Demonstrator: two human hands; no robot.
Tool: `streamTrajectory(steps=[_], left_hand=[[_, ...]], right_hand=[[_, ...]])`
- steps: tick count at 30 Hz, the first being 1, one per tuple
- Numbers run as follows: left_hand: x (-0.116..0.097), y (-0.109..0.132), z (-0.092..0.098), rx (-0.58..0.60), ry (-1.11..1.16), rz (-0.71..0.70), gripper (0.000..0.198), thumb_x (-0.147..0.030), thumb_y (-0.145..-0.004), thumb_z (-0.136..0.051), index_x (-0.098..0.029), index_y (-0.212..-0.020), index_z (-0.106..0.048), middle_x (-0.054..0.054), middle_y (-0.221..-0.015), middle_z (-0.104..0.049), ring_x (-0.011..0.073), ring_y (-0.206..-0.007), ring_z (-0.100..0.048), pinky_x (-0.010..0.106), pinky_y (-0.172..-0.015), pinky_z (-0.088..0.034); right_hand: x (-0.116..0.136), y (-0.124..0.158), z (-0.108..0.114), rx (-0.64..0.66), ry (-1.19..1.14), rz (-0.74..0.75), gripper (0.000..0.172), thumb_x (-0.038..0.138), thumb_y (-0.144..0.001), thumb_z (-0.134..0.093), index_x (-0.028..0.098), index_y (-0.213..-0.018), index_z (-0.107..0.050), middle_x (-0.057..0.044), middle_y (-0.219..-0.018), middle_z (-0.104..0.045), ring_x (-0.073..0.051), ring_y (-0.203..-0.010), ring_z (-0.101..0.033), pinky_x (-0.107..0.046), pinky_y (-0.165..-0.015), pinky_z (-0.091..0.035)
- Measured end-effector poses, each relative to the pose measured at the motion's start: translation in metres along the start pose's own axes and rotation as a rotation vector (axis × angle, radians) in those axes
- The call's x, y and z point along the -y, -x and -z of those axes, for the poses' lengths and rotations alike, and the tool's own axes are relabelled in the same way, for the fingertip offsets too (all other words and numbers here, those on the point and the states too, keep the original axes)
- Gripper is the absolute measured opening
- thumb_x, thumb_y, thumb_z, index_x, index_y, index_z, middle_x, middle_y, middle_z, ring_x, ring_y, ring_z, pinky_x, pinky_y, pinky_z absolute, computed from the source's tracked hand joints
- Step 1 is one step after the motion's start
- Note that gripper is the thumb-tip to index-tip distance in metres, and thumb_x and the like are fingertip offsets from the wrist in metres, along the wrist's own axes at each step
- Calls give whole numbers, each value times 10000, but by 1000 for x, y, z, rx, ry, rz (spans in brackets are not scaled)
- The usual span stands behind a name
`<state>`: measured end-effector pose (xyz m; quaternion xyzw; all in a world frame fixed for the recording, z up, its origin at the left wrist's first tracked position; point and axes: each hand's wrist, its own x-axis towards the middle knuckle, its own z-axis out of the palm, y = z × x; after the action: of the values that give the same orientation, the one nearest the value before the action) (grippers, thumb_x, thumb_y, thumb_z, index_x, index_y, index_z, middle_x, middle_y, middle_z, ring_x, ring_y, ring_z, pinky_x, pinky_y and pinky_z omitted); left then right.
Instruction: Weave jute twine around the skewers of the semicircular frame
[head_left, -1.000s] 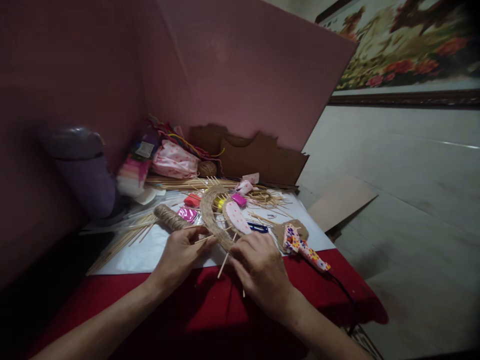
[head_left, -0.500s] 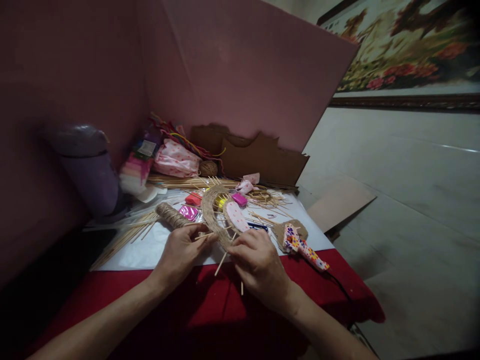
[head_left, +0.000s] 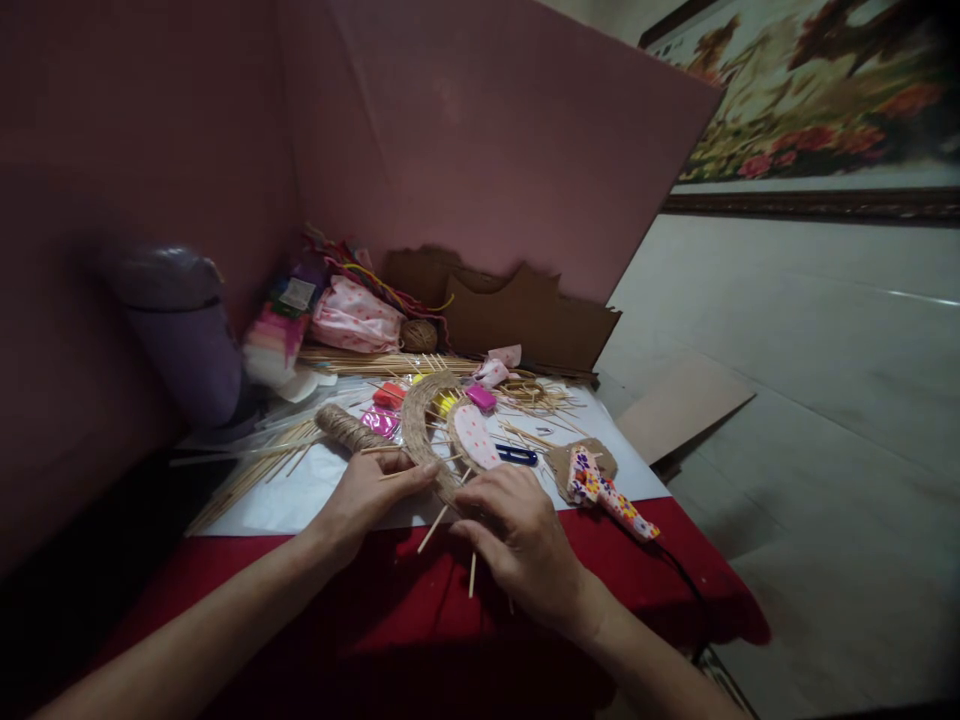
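Observation:
A ring wrapped in brown twine [head_left: 417, 422] lies on white paper [head_left: 300, 495], with thin wooden sticks poking out from its near edge. My left hand [head_left: 367, 492] pinches the ring's near left side, fingers closed on it. My right hand [head_left: 514, 535] covers the ring's near right part with fingers curled over it and over the sticks [head_left: 435, 528]. A pink dotted fabric piece [head_left: 476, 436] lies inside the ring.
A twine spool [head_left: 343, 428], blue-handled snips [head_left: 517, 456], a flowered glue gun [head_left: 607, 496], loose sticks [head_left: 375, 363], coloured clay packs [head_left: 386, 396] and a pink bag [head_left: 352, 316] crowd the table. A purple flask [head_left: 184, 335] stands left. Pink board and cardboard [head_left: 525, 315] wall the back. Red cloth [head_left: 420, 620] covers the near edge.
My right hand has slid slightly nearer and left along the ring, and the sticks under it now stick out further over the red cloth. My left hand stays put.

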<state>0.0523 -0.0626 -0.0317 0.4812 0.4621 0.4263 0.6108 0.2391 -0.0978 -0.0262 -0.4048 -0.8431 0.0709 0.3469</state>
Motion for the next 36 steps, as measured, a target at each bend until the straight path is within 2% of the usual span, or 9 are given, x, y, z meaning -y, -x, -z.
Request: streamTrajectory(steps=[5, 13, 18, 22, 32, 36], left_hand=[[2, -1, 0, -3, -40, -40, 326, -426, -661, -718, -108, -697, -656, 39, -646, -655, 121, -540, -548, 220, -514, -381], [7, -2, 0, 18, -48, -83, 351, -462, -692, -669, -115, -683, -614, 20, -624, -610, 105, -519, -493, 222, -508, -355], [7, -2, 0, -23, -103, -112, 374, -477, -680, -661, -135, -585, -545, -30, -523, -493, 76, -468, -379, 206, -459, -253], [8, -2, 0, -18, -61, -106, 383, -467, -669, -668, -147, -547, -497, -57, -495, -416, 59, -450, -310, 200, -443, -203], [5, 1, -2, -86, -10, -52, 392, -436, -630, -679, -185, -502, -406, -85, -459, -320, 51, -410, -241, 210, -415, -147], [3, 1, -3, -54, 23, -27, 410, -458, -636, -678, -188, -509, -397, -88, -454, -327, 52, -407, -244, 210, -417, -152]], right_hand=[[7, 3, 0, -78, 17, 10, 87, 122, -827, -575, 187, -867, -616, -57, -874, -610, -206, -872, -524, -354, -775, -382], [9, 1, -4, 3, 141, 42, 100, 167, -852, -555, 194, -877, -648, -60, -843, -604, -210, -835, -507, -367, -755, -372], [10, 0, -5, 21, 165, 58, 120, 162, -870, -509, 187, -867, -627, -64, -838, -608, -211, -822, -503, -367, -741, -369], [11, 0, -8, 49, 194, 81, 128, 159, -863, -516, 192, -885, -638, -63, -841, -604, -217, -829, -494, -373, -751, -360], [11, 1, -14, 57, 96, 115, 149, 149, -853, -527, 200, -913, -653, -57, -852, -599, -204, -839, -503, -354, -748, -378], [10, 1, -16, 6, 15, 34, 107, 151, -844, -550, 196, -894, -633, -54, -839, -615, -202, -834, -520, -352, -757, -394]])
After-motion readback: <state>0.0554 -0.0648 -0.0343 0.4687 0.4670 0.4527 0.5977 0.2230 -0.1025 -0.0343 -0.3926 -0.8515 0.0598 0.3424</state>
